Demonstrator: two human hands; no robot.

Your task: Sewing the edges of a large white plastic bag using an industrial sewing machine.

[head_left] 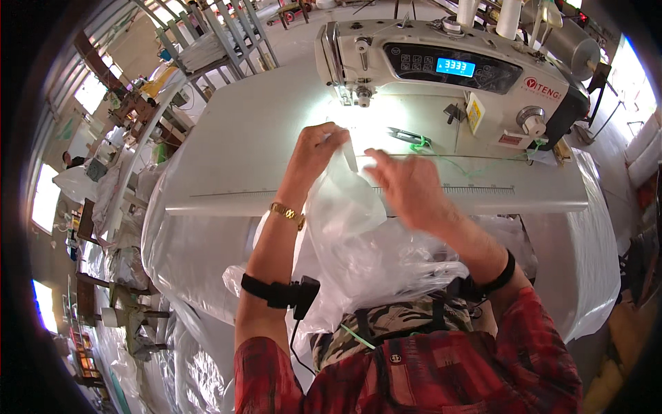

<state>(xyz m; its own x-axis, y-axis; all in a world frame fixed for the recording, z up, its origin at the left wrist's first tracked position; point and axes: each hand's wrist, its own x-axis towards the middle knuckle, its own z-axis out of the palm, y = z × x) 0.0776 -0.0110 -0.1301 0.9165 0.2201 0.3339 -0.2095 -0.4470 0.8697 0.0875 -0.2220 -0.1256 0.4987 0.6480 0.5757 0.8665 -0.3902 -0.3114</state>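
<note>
- Translucent sheeting [345, 200] hung pinched in our left grip [317, 147] — we needed its edge flat.
- Our right grip [412, 185] was blurred nearby; we couldn't tell its hold.

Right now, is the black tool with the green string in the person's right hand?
No, the black tool lies on the white table, just beyond the right hand.

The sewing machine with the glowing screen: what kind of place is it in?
Probably a sewing workshop. There's the sewing machine, white thread spools beyond it, and thin, see-through sheeting pinched in the person's left hand.
</note>
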